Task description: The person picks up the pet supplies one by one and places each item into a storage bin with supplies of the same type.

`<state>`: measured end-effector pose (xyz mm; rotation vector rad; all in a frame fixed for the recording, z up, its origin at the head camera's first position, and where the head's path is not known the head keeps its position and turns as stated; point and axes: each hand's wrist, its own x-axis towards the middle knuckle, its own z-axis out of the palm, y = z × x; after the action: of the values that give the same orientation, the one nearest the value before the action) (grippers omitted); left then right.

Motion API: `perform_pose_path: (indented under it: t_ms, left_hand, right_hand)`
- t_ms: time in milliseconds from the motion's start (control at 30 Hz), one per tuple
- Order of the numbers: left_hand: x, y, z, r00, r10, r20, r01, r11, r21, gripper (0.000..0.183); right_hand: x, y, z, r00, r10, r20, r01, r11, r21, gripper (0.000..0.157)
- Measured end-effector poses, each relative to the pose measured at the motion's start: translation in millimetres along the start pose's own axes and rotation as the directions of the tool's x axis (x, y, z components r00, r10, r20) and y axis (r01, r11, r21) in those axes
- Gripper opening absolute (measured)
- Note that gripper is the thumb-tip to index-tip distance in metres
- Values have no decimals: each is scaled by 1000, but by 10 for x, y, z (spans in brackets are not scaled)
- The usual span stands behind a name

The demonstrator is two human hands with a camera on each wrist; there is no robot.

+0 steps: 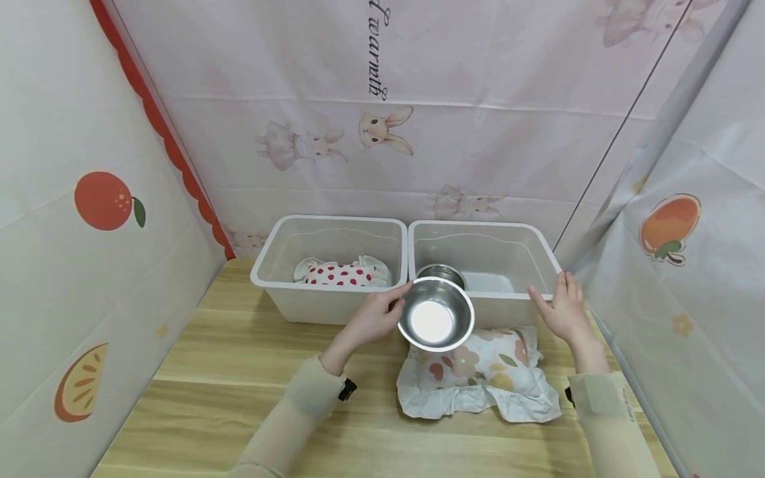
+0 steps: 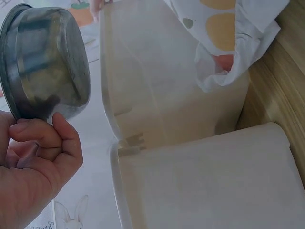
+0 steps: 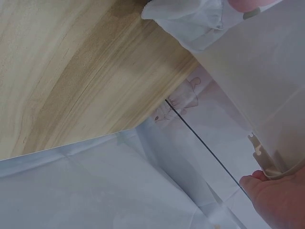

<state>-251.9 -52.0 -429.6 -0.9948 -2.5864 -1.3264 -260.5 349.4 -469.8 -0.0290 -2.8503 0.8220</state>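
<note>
My left hand (image 1: 378,315) pinches the rim of a shiny metal bowl (image 1: 436,314), which is tilted with its hollow toward the head camera. In the left wrist view the bowl's outer side (image 2: 52,62) shows above the curled fingers. The bowl overlaps the front of the right-hand white bin (image 1: 508,297) in the head view. Another metal bowl (image 1: 443,273) sits inside that bin, partly hidden behind the held one. My right hand (image 1: 568,312) rests on the bin's front right corner, thumb spread from fairly straight fingers. In the right wrist view its fingertips (image 3: 252,182) lie by the rim.
A left-hand white bin (image 1: 329,303) stands beside the other, containing a red-spotted cushion (image 1: 340,273). In front of the right-hand bin, a frilled flower-print cushion (image 1: 478,372) lies on the wooden table (image 1: 239,378). Printed cloth walls (image 1: 311,60) surround the back and sides.
</note>
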Motion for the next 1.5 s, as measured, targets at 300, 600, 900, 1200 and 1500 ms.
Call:
perform_pose_path:
  t_ms: [300,600,900,1200,1500]
  left_hand:
    - [82,37,4,1000,18,-7,-18,1000,1,44]
    - [159,88,18,1000,-3,29,4,1000,-17,46]
    - [253,92,56,999,20,26,-19,999,-38,46]
    - [366,134,69,999,35,22,-34,999,-24,46]
    - [448,153,114,999,22,37,-22,1000,-6,45]
  right_hand:
    - [11,15,10,1000,-5,-8,5,1000,3,95]
    - [15,16,12,1000,-8,-16,8,1000,7,94]
    - [-1,6,10,1000,-10,-9,10,1000,13,94]
    - [-2,-6,3,1000,-1,4,0,1000,17,95]
    - [1,1,6,1000,1,4,-1,1000,12,95]
